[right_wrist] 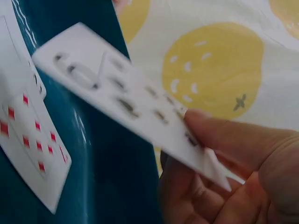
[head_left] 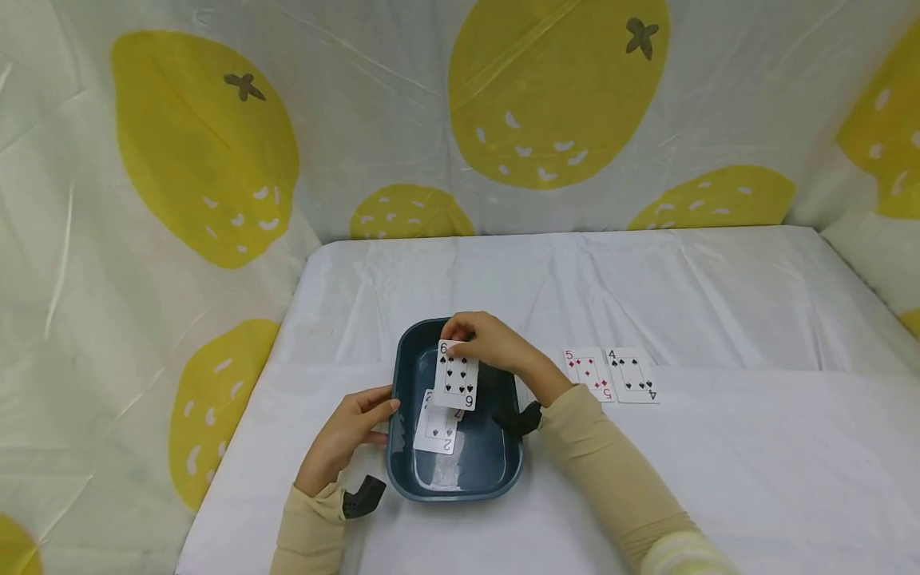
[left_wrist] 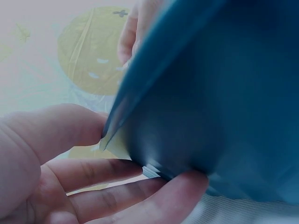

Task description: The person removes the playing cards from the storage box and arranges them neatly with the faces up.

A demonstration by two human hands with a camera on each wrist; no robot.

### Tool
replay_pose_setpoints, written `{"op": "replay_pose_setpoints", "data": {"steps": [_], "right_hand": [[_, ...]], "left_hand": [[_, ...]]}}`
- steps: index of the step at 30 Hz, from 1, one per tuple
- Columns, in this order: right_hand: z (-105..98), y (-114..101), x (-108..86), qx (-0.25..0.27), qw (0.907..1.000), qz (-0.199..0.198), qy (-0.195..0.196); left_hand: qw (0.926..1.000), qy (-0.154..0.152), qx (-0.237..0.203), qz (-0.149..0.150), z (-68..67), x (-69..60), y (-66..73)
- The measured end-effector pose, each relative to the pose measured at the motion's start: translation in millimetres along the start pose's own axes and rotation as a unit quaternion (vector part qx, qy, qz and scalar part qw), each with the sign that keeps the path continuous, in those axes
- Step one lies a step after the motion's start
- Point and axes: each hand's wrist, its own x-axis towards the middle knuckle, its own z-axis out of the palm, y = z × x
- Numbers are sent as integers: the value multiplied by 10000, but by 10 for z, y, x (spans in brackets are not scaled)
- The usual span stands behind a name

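A dark blue rectangular basin (head_left: 496, 471) stands on the white-covered table. My left hand (head_left: 345, 431) holds its left side, the thumb (left_wrist: 70, 123) at the rim and the fingers against the outer wall. Over the basin, my right hand (head_left: 489, 339) pinches a six of spades playing card (head_left: 456, 387) by its upper end, as the right wrist view also shows. On the basin floor lies a two of spades (head_left: 434, 435), its top covered by the held card. It overlaps a red diamonds card (right_wrist: 35, 140), mostly hidden in the head view.
Right of the basin, a five of diamonds (head_left: 589, 374) and a four of spades (head_left: 632, 375) lie face up side by side, near the right forearm. Behind the table hangs a pale curtain (head_left: 388, 120) printed with large yellow lemons.
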Motion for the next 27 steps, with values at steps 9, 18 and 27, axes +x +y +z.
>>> {"op": "replay_pose_setpoints", "data": {"steps": [9,18,27], "right_hand": [[-466,99,-228,160,9989,161,405],[-1011,348,-594,-141,9960,623,628],[-1496,650,-1081,-581,9886,1087,863]], "left_hand": [[9999,72,64,-39,6,24,-16],[10000,55,33,-72,4,24,-10],[9999,35,-16,-141,-15,25,-21]]}}
